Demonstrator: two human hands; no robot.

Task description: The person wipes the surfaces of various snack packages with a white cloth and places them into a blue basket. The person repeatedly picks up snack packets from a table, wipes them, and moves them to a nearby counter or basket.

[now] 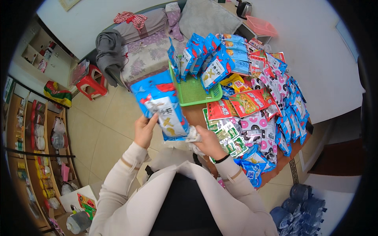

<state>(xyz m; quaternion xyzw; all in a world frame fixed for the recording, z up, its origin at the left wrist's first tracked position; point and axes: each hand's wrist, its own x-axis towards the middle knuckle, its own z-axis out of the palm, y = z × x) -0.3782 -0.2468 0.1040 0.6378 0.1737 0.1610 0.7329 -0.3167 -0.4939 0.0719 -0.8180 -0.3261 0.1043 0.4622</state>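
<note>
My left hand [145, 129] grips a blue snack bag [161, 103] by its left side, thumb on the printed front. At the bag's lower right corner, my right hand [208, 141] holds a crumpled white cloth or tissue [193, 135] against it. Behind the bag stands a green plastic basket [200, 98] with several similar blue snack bags [217, 69] upright in it. Right of the basket, red snack packets [249, 101] and pink-and-black patterned packages [254, 122] lie heaped on a brown table [192, 113]. Green-and-white packets [229, 138] lie near my right hand.
More blue bags [292, 118] line the table's right side. A sofa [147, 59] stands beyond, with a red stool [93, 82] to its left. Stocked shelves [32, 141] fill the far left. Large blue water bottles [301, 206] are at the lower right.
</note>
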